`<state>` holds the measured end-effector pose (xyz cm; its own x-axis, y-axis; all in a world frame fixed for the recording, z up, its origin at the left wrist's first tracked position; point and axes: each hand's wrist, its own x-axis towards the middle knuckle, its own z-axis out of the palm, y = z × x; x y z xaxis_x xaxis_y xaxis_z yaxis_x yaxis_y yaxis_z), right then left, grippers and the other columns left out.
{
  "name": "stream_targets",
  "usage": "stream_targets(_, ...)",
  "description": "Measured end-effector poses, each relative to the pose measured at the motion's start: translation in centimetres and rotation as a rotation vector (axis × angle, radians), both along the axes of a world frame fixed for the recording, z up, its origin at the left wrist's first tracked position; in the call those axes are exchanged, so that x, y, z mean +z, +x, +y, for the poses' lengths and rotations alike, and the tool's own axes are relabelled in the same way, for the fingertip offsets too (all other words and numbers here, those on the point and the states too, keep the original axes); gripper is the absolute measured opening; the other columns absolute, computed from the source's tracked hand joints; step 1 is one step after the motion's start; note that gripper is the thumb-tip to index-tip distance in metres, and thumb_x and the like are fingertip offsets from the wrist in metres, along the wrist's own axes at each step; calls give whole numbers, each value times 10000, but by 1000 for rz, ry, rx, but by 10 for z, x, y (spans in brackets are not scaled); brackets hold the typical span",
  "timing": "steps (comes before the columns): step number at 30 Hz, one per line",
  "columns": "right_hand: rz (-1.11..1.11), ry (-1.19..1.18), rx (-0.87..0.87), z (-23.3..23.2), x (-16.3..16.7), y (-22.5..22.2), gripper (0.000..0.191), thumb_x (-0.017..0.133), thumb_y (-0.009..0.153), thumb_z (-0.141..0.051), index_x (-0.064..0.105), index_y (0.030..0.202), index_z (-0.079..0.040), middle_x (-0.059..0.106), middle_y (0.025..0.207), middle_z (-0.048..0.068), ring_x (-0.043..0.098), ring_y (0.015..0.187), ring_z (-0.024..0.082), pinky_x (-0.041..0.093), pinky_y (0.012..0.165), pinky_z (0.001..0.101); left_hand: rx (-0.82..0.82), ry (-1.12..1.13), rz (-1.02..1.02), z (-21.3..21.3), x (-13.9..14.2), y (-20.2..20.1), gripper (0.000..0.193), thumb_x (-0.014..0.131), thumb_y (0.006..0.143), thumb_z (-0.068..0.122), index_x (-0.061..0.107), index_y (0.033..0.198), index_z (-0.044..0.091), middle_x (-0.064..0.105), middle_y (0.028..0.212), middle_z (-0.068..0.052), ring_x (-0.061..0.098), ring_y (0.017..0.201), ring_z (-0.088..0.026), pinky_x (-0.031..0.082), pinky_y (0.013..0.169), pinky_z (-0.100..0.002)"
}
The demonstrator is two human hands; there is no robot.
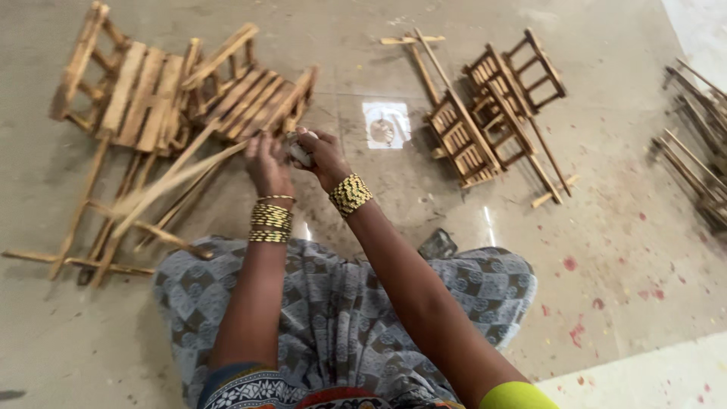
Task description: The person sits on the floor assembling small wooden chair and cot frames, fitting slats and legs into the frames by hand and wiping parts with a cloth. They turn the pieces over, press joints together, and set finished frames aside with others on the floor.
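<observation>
Wooden slatted folding chair frame (pixel 144 98) lies just ahead of me — my left hand (pixel 266 163) grips its thin blurred strip (pixel 178 178), my right hand (pixel 322 155) closed around a small pale object (pixel 299 151) beside it — likely for fitting.

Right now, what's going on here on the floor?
A person sits on the floor. The left hand grips a thin wooden strip, blurred, while the right hand holds a small pale object against it. Small wooden slatted chair frames lie at left, more frames at right.
</observation>
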<state>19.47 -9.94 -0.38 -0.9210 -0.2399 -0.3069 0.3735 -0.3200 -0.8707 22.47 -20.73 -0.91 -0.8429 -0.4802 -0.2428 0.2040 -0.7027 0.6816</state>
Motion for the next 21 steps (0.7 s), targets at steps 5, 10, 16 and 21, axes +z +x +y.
stream_targets(5, 158, 151, -115, 118, 1, 4, 304, 660, 947, -198, 664, 1206, -38, 727, 1032, 118, 720, 851, 194, 635, 668, 318, -292, 102, 32, 103, -10, -12, 500, 745, 947, 223, 530, 1381, 98, 535, 1086, -72, 503, 962, -193, 467, 761, -351)
stream_targets(10, 126, 291, -278, 214, 1, 5, 380, 693, 930, -205, 667, 1276, -52, 727, 1106, 91, 707, 933, 184, 614, 669, 300, -259, 155, -133, 119, -24, -18, 467, 686, 897, 265, 488, 1282, 89, 627, 1158, -67, 627, 995, -220, 554, 799, -374)
stream_targets(16, 29, 318, -168, 190, -28, 5, 365, 675, 919, -211, 663, 1255, -68, 741, 1067, 61, 720, 899, 148, 636, 665, 292, 178, 347, -223, 45, -44, 0, 461, 714, 1002, 388, 497, 1218, 43, 444, 1103, -130, 439, 996, -270, 486, 790, -453)
stream_targets(21, 131, 197, 69, 89, -33, 3, 409, 672, 1006, -209, 645, 1376, -38, 670, 1025, 69, 628, 806, 121, 587, 640, 288, 510, 152, -375, -42, -38, 16, 444, 605, 958, 223, 366, 1314, 107, 575, 1252, -95, 654, 1040, -226, 545, 835, -450)
